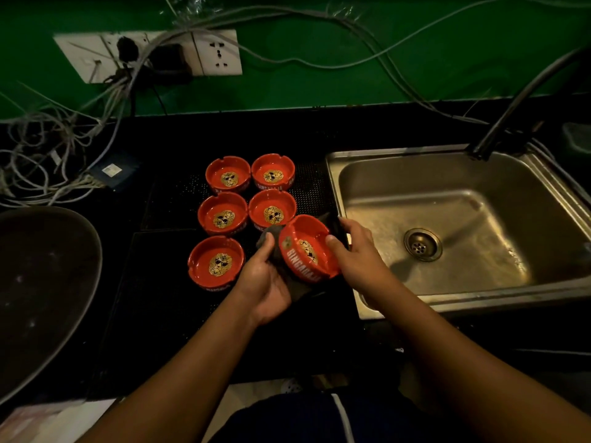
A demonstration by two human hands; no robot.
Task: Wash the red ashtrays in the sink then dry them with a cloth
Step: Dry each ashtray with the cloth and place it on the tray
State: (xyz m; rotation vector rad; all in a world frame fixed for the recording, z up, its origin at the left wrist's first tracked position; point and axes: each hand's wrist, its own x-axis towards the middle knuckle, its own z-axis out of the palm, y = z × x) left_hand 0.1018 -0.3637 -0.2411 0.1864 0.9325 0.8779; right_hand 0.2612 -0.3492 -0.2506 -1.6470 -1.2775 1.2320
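- My left hand [265, 282] fingers [268, 251] clamp the grey cloth [268, 235] under the tilted red ashtray [307, 251], evidently drying it.
- My right hand [358, 254] fingers pinch its rim, steadying it.

Sink [447, 199]: steel, single basin, wet floor, round drain at centre. Left of sink: five red ashtrays [223, 214], round, notched rims, gold emblem in each well, upright, set close together in two columns. Just beside sink's left rim: sixth ashtray [307, 247], held tilted on edge, white lettering on outer wall, cradled underneath in dark grey cloth [267, 232].
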